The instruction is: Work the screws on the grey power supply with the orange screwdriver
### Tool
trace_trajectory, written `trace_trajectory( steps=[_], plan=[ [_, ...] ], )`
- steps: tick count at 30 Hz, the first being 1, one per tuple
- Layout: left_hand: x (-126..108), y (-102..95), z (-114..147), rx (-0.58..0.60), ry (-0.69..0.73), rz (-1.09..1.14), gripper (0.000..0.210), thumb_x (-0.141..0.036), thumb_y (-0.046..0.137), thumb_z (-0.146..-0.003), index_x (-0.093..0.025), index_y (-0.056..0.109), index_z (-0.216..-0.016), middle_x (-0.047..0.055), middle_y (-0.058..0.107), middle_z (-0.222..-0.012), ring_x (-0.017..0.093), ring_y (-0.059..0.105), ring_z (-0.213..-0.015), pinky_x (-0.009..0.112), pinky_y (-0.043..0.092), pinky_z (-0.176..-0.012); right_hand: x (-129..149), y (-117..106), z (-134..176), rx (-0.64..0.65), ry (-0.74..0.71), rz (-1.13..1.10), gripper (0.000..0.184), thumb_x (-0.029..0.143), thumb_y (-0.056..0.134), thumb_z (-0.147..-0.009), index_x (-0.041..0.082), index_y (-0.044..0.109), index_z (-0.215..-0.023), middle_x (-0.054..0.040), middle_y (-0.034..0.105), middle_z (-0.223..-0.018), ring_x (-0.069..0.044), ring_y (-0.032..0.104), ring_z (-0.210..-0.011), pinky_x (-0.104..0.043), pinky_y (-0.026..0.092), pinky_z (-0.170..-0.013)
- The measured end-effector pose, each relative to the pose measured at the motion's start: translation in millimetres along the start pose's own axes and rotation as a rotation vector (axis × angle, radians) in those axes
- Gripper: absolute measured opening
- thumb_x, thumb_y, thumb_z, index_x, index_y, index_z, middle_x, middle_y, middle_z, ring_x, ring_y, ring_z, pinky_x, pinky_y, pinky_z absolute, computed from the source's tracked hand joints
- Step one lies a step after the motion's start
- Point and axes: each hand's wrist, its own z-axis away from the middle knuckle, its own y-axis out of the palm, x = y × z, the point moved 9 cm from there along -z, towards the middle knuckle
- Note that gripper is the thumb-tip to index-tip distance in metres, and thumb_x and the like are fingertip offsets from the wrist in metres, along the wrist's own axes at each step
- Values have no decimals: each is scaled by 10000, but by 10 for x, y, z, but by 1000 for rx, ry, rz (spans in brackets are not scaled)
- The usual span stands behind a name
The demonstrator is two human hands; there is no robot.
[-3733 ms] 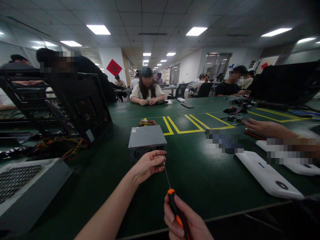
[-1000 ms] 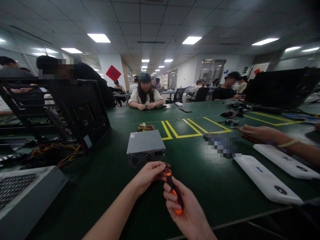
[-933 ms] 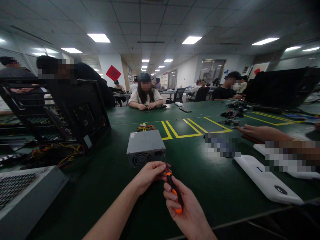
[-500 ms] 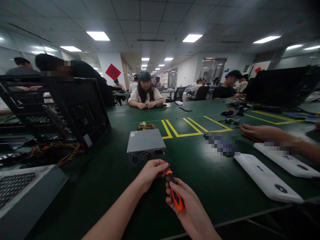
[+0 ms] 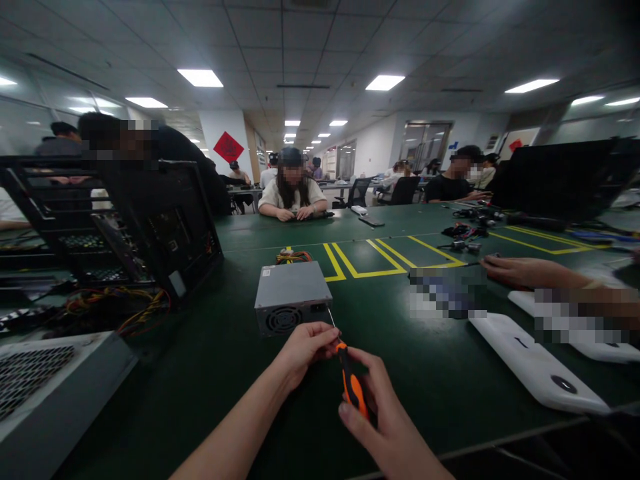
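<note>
A screwdriver [image 5: 353, 383] with an orange and black handle points away from me, its thin shaft reaching the back edge of a grey computer power supply [image 5: 293, 287] near the power socket. My left hand [image 5: 307, 347] pinches the shaft just ahead of the handle. Around the handle, my right hand [image 5: 383, 413] has a loose hold, index finger along its upper end and thumb by its lower end. The power supply sits flat on the green table [image 5: 210, 387], its fan grille facing me and a bundle of wires [image 5: 295, 256] behind it.
Left stand an open black computer case [image 5: 173, 227] and a grey metal box with a mesh panel [image 5: 60, 387]. Right lie white devices [image 5: 540, 363], a blurred-out item [image 5: 443, 290] and cables [image 5: 463, 230]. A co-worker's hand [image 5: 530, 272] reaches in there. Another person [image 5: 293, 187] sits opposite.
My right hand's fingers have loosened and spread around the screwdriver handle, the thumb moving down. More of the shaft shows beyond my left fingers. The view has shifted slightly.
</note>
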Motion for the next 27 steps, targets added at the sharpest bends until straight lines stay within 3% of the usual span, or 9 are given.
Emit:
trace_trajectory(
  steps=[2,4,7,11,16,21,24,27],
  plan=[
    [-9,12,-1,3,1,3,273,-328,734,-596,-102,621,-701,2,592,-592,44,469,-487,184,350,-532,228,-12,63,104,-260,299,557,172,700,-638,225,548,-1171,-122,402,-1334,-247,499,-1070,-371,436,-859],
    [-22,28,5,17,2,6,266,-334,724,-607,-104,609,-675,0,586,-581,41,457,-476,180,338,-515,354,52,111,265,-426,492,427,115,606,-720,260,592,-1121,-112,459,-1309,-242,519,-1051,-389,424,-862],
    [-36,31,18,33,3,3,262,-341,708,-629,-107,612,-698,4,597,-603,39,462,-476,176,337,-515,449,140,93,459,-558,639,408,84,521,-790,296,576,-1135,-95,555,-1218,-215,574,-944,-384,428,-818],
    [-24,-2,27,32,6,26,325,-395,660,-679,-110,636,-832,41,637,-702,67,533,-561,186,359,-550,520,332,35,629,-776,807,369,139,561,-794,300,578,-1126,-102,572,-1195,-184,604,-805,-329,444,-700],
    [6,26,30,70,10,82,361,-415,619,-720,-116,626,-922,71,654,-805,86,558,-627,202,377,-583,674,471,17,580,-1031,838,247,159,606,-762,263,642,-983,-90,679,-941,-136,590,-656,-235,443,-569],
    [49,45,-4,68,2,80,308,-393,642,-706,-113,610,-831,36,628,-700,80,547,-585,193,353,-545,798,479,155,478,-1290,984,215,187,416,-871,183,591,-996,-63,662,-807,-100,543,-520,-198,431,-471],
    [59,62,-24,55,-4,116,288,-389,659,-692,-119,600,-775,10,601,-642,64,517,-548,189,350,-539,755,343,124,413,-1275,1013,238,225,334,-910,185,553,-994,-69,656,-879,-104,592,-597,-203,471,-541],
    [10,111,-23,60,23,179,281,-384,657,-697,-113,612,-752,7,591,-626,60,507,-543,196,374,-567,662,122,51,355,-1198,929,352,418,360,-897,148,445,-1106,-130,613,-1046,-173,614,-886,-267,504,-719]
  ],
)
